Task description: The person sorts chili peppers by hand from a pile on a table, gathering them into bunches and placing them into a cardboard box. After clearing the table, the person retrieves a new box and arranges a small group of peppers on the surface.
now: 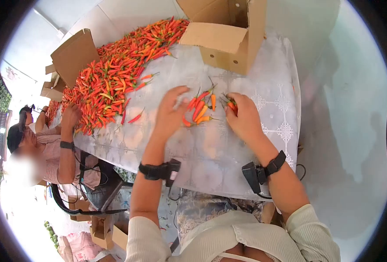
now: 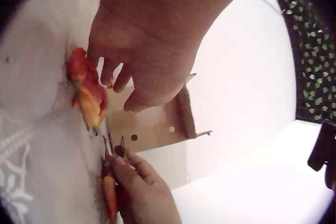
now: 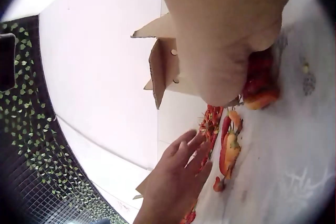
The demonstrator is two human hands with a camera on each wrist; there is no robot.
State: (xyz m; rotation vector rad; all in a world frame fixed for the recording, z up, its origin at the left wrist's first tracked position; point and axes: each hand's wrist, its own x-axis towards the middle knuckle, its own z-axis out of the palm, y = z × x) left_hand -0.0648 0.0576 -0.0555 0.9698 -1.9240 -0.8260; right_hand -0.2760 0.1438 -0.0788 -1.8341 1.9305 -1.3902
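My right hand grips a few red and orange chili peppers, their green stems poking out past the fingertips. In the right wrist view the gripped chilies show under the palm. My left hand is held with fingers spread and relaxed beside a small group of chili peppers on the table. Nothing shows in its grasp in the left wrist view, where the loose chilies lie close by its fingers. The loose ones are red, orange and yellow with green stems.
A large heap of chili peppers covers the far left of the cloth-covered table. An open cardboard box stands at the back, another cardboard box behind the heap. Another person sits at the left, one hand at the heap.
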